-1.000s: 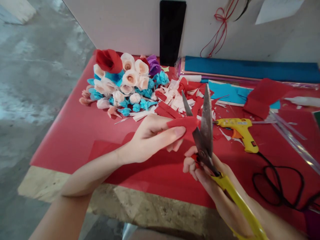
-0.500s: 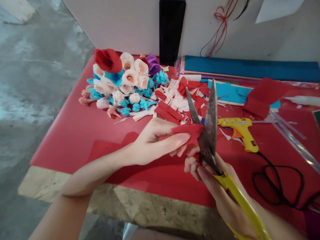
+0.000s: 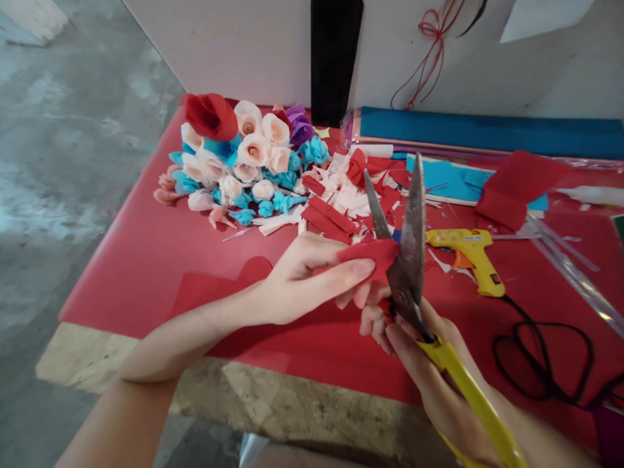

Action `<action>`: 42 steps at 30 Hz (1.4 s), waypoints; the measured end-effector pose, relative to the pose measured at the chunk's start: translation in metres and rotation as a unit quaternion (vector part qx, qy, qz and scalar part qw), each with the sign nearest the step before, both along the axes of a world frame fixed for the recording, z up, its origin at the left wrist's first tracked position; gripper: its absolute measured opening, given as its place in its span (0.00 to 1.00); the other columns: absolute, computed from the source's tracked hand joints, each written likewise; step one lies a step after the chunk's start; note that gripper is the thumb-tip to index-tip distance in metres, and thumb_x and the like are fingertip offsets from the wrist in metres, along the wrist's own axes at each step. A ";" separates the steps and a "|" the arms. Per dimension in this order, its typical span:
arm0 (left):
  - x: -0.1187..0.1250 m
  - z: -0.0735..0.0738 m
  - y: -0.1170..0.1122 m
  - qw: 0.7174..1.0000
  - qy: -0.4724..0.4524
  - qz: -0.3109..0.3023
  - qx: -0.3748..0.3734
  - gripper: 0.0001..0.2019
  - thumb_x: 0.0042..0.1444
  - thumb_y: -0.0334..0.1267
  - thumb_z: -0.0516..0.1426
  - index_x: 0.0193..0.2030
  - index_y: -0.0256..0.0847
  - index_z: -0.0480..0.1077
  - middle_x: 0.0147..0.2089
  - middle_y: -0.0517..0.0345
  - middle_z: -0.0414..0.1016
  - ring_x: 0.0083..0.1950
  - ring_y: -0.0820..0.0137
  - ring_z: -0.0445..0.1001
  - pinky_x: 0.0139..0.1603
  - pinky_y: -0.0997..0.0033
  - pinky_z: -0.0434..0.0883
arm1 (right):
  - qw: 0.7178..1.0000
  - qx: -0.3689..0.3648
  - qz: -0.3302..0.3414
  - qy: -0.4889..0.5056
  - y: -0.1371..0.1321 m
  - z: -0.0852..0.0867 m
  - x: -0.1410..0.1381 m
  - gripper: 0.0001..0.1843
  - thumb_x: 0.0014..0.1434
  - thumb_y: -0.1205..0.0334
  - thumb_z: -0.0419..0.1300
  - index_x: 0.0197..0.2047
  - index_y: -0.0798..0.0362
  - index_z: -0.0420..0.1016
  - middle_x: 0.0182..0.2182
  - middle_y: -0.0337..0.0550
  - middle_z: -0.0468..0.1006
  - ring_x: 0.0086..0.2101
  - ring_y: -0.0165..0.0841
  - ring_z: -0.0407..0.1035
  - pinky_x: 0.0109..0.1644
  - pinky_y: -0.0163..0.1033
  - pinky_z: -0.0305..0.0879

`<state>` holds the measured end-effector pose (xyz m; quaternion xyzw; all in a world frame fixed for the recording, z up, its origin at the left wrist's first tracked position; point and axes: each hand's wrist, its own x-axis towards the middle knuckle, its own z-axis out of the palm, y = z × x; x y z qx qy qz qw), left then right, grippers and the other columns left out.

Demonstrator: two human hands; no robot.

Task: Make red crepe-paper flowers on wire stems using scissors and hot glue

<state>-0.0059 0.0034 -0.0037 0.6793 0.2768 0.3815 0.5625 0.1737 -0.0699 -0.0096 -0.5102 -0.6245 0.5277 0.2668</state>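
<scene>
Between the thumb and fingers of my left hand (image 3: 307, 279) is a small piece of red crepe paper (image 3: 373, 252), its right end against the scissors' pivot area. My right hand (image 3: 433, 383) holds the yellow-handled scissors (image 3: 414, 240), blades apart and pointing up and away. Part of the handle is hidden by my fingers. Something small and red (image 3: 387, 307) shows at my right fingertips; I cannot tell what it is. More red paper (image 3: 199, 289) lies flat on the table beneath my left forearm.
Paper flowers (image 3: 253, 153) in white, blue, red and purple are heaped at the back left, beside paper scraps (image 3: 346, 195). A yellow glue gun (image 3: 470, 250) with a looping black cord (image 3: 541, 364) lies to the right. A black phone (image 3: 336, 62) leans on the wall behind.
My left hand and the red paper have shifted very slightly to the right. The scissors stay spread, almost in the same spot.
</scene>
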 end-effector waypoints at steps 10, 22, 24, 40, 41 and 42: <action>0.000 -0.003 -0.001 0.996 -0.053 -0.001 -0.072 0.18 0.61 0.36 0.51 0.21 0.35 0.69 0.18 0.62 0.66 0.18 0.82 0.65 0.20 0.82 0.62 | 1.000 -0.013 0.012 -0.009 -0.001 0.001 0.003 0.11 0.67 0.53 0.42 0.41 0.48 0.59 0.27 0.35 0.66 0.22 0.24 0.59 0.25 0.31 0.60; 0.000 -0.001 0.001 0.999 -0.013 0.003 -0.040 0.19 0.61 0.36 0.51 0.19 0.34 0.67 0.16 0.62 0.64 0.17 0.81 0.64 0.18 0.82 0.61 | 0.999 -0.035 -0.008 -0.018 -0.002 -0.005 0.001 0.11 0.65 0.51 0.43 0.41 0.47 0.60 0.27 0.38 0.68 0.22 0.27 0.60 0.26 0.34 0.62; 0.000 -0.002 0.001 1.000 -0.010 0.007 -0.023 0.18 0.61 0.36 0.51 0.20 0.34 0.68 0.15 0.62 0.65 0.17 0.81 0.64 0.18 0.82 0.61 | 0.999 -0.038 -0.008 -0.009 -0.003 -0.008 0.002 0.12 0.64 0.50 0.44 0.40 0.48 0.60 0.26 0.38 0.68 0.21 0.27 0.60 0.24 0.34 0.61; 0.004 -0.002 0.000 0.990 0.066 -0.083 0.093 0.16 0.59 0.31 0.50 0.20 0.35 0.64 0.17 0.61 0.64 0.19 0.80 0.60 0.21 0.79 0.59 | 0.972 -0.053 -0.155 0.169 0.020 0.010 0.009 0.10 0.55 0.66 0.61 0.41 0.46 0.68 0.27 0.35 0.70 0.23 0.25 0.64 0.26 0.31 0.65; 0.005 -0.002 0.000 0.987 0.076 -0.089 0.106 0.16 0.59 0.31 0.50 0.19 0.35 0.63 0.17 0.62 0.62 0.19 0.80 0.58 0.21 0.79 0.57 | 0.976 -0.048 -0.150 0.153 0.022 0.010 0.010 0.10 0.53 0.66 0.62 0.38 0.46 0.68 0.25 0.35 0.69 0.22 0.26 0.64 0.25 0.31 0.65; 0.006 -0.002 -0.001 0.985 0.084 -0.093 0.121 0.16 0.58 0.31 0.51 0.19 0.36 0.62 0.16 0.64 0.59 0.19 0.81 0.55 0.20 0.79 0.56 | 0.978 -0.045 -0.143 0.142 0.024 0.011 0.010 0.08 0.52 0.66 0.62 0.36 0.47 0.68 0.24 0.35 0.69 0.21 0.26 0.64 0.24 0.32 0.65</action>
